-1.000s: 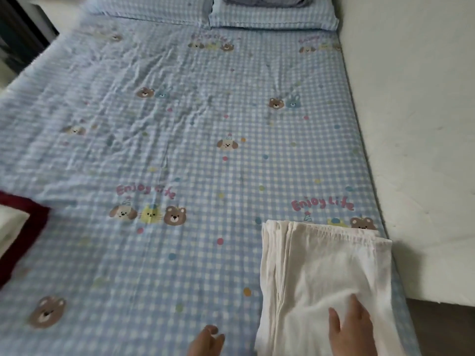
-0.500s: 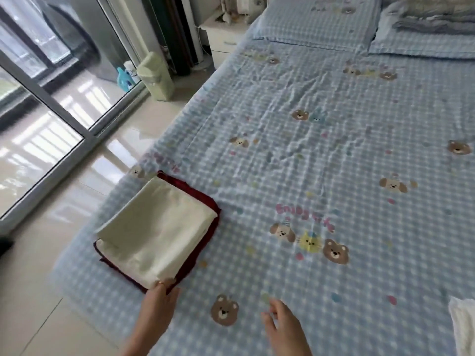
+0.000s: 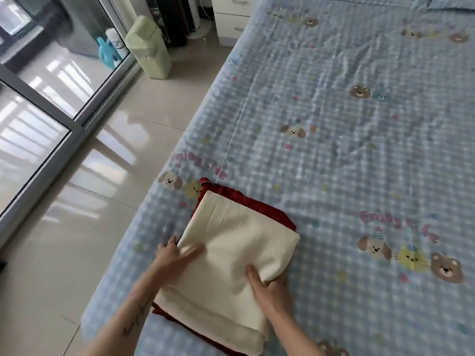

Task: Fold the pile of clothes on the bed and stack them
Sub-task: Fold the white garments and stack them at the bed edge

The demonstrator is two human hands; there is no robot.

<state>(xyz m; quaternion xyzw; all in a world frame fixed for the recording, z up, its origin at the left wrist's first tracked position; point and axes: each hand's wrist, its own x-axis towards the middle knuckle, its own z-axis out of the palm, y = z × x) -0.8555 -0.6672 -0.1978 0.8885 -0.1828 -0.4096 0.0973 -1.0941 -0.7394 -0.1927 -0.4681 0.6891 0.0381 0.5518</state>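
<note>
Room: pale glossy floor tiles (image 3: 84, 222) run along the left side of a bed (image 3: 347, 155), and light reflects off them.
Left hand: the left hand (image 3: 174, 255) lies on the near left edge of the cream cloth, thumb stretched across the top and fingers (image 3: 168, 246) reaching down the side; whether they tuck under the fabric cannot be told. A ring shows on one finger.
Right hand: the right hand (image 3: 270, 286) grips the near right corner of the cream cloth, thumb on top and fingers curled under a bunched fold.
Cream cloth: the cream cloth (image 3: 231, 258) is folded into a thick rectangle with a fine textured weave, its layered edges showing at the near end. It lies at a slant on top of the red cloth, near the left edge of the bed.
Red cloth: the red cloth (image 3: 246, 199) is folded too, dark and slightly shiny. Only its far border and a near left corner stick out from under the cream one.
Bed cover: blue and white checks, wrinkled, printed with cartoon bears, dogs and cats and pink lettering.
Sliding door: a grey-framed glass door (image 3: 43, 111) stands at the left.
Bin: a light green bin (image 3: 149, 47) stands on the floor by the door.
Bottle: a blue bottle (image 3: 105, 52) shows behind the glass.
Nightstand: a white nightstand (image 3: 231, 16) stands at the far end beside the bed.
</note>
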